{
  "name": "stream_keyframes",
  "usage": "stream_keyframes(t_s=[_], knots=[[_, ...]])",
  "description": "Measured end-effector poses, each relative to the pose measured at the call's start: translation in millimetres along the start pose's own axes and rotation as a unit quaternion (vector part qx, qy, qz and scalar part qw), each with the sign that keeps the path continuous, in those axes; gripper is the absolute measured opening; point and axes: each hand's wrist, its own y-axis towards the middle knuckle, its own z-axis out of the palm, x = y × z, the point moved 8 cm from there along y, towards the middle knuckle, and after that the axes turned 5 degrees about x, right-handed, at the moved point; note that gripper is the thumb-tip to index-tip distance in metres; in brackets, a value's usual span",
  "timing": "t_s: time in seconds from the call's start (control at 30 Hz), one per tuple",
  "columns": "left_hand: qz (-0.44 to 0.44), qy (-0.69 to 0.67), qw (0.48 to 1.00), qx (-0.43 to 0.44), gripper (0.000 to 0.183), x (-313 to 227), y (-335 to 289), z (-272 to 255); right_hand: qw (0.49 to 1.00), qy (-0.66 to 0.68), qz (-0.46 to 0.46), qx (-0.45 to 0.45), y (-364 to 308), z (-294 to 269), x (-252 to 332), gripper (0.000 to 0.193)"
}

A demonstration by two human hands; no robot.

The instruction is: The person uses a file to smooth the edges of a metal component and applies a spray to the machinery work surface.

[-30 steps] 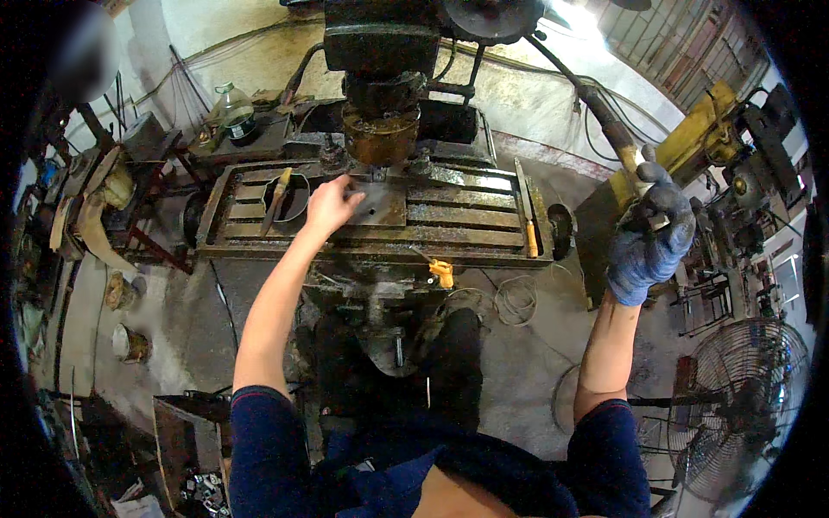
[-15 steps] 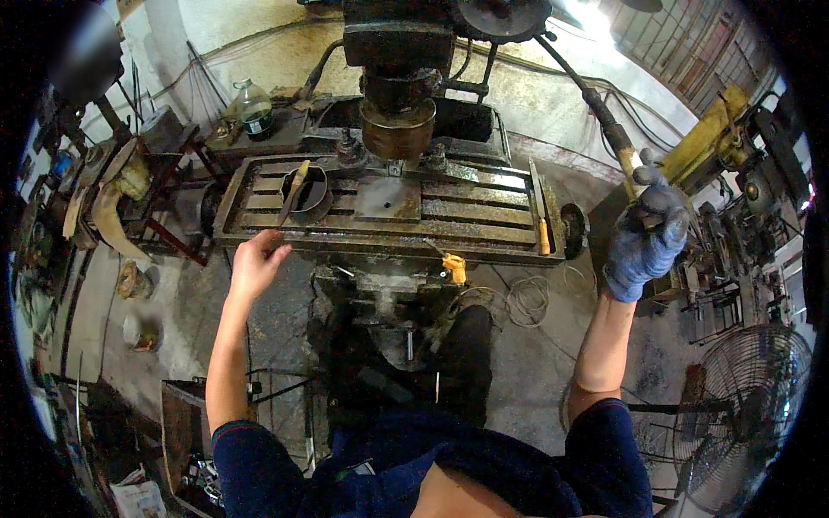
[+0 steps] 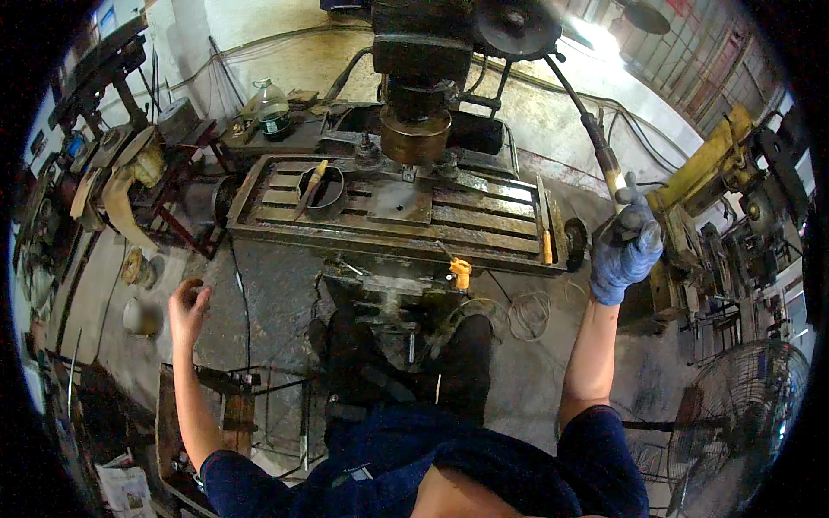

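My left hand (image 3: 187, 312) is bare and hovers over the floor, left of the machine table, with its fingers loosely bent and nothing in them. My right hand (image 3: 629, 250), in a blue-grey glove, is raised on the right with its fingers wrapped round the end of a long machine lever (image 3: 604, 154). The lever slopes down from the milling machine's head (image 3: 420, 52). Below the head lies the slotted machine table (image 3: 484, 226), with a flat metal plate (image 3: 399, 207) on it. A round metal pot (image 3: 326, 200) holds a leaning, yellow-ended slim tool (image 3: 318, 175), its exact kind unclear.
A yellow-handled tool (image 3: 547, 246) lies along the table's right end. At its front edge hangs a yellow-orange tool (image 3: 459, 274). Coiled cable (image 3: 528, 315) lies on the floor. A fan (image 3: 743, 423) stands low right, a metal box (image 3: 237, 414) low left. A clear jug (image 3: 272, 112) stands behind.
My left hand has moved left and toward me, away from the pot and the yellow-ended tool by the table's front edge. My right hand stays on the lever. The view has shifted slightly.
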Motion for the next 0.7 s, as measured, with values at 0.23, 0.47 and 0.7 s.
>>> stream_keyframes(t_s=[0.23,0.47,0.7], knots=[[-0.035,0.027,0.995,-0.089,0.023,60.1,-45.1,-68.2,0.999,0.023,-0.027,0.014,-8.5,0.0,-10.0,0.050],[-0.103,0.101,0.982,-0.124,0.020,96.6,-100.3,-114.3,0.999,0.013,-0.038,0.003,-10.7,-1.7,-10.0,0.050],[-0.057,0.144,0.976,-0.155,0.025,162.4,-172.2,-126.0,0.997,0.036,-0.034,0.053,6.7,-6.2,-2.8,0.037]])
